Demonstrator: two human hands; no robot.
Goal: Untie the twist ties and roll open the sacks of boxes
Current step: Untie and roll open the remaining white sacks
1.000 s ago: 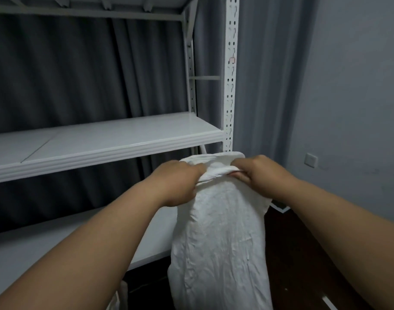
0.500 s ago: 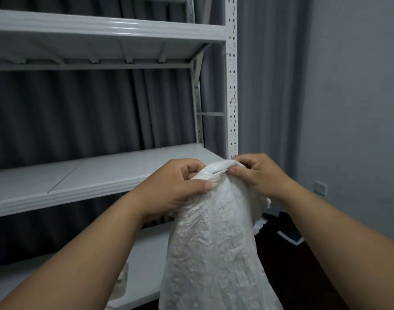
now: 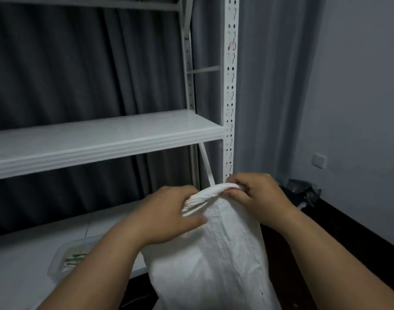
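Sack (image 3: 214, 253) mouth lower than before.

The room is dim and cool grey, the light soft and even, with no clear source. The white shelf (image 3: 106, 139) catches a mild sheen. The left hand (image 3: 167, 213) smears with motion blur at its fingers. Straight lines bow toward the edges.

No text, label, brand, number or sign is showing legibly anywhere in the view. A small pinkish tag (image 3: 232, 46) is sitting on the white perforated metal shelf upright (image 3: 230, 90), but nothing on it can be read.
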